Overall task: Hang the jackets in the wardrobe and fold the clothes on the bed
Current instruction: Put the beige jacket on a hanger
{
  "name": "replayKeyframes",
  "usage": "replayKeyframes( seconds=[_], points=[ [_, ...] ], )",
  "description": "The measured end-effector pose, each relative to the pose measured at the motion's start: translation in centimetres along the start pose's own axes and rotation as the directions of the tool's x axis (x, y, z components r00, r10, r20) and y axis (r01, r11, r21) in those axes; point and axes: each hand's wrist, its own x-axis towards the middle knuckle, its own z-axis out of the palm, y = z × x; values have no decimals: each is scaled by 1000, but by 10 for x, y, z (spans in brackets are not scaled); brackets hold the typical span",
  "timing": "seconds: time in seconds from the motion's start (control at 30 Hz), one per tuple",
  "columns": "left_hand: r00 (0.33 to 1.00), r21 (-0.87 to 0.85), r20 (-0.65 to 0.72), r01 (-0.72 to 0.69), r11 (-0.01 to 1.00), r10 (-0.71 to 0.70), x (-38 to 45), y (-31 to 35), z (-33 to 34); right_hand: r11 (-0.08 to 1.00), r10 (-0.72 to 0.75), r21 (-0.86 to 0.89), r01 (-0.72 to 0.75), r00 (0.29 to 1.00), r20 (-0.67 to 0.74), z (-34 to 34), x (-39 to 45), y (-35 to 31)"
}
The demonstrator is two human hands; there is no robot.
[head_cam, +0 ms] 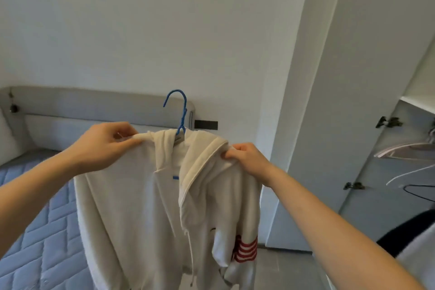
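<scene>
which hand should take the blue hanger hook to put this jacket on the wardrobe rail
Probably the right hand: the open wardrobe is on its side. The left hand can keep gripping the white jacket while the blue hanger hook stands free.

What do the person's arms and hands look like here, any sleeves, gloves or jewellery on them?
Both forearms are bare as far as the picture shows, with no sleeve in view. The left hand and the right hand wear no gloves, and no ring, watch or bracelet is visible on either hand or wrist. Fingernails look short and unpainted where they show.
</scene>
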Motion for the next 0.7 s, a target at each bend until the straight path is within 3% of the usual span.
replayKeyframes(
  seconds=[0.13,0.33,0.5,0.7],
  points=[
    [991,-55,75,-105,993,109,60,2,37,994,103,-19,-109,972,-214,-35,-13,28],
    [931,-91,269,-230,969,247,143,3,95,957,278,57,-284,844,-459,-74,-24,59],
    [848,-182,372,-332,925,378,198,27,145,914,385,160,-372,675,-630,-88,-42,80],
    [701,-309,489,-417,855,519,227,91,218,847,522,396,-355,415,-745,-107,-83,114]
  ],
)
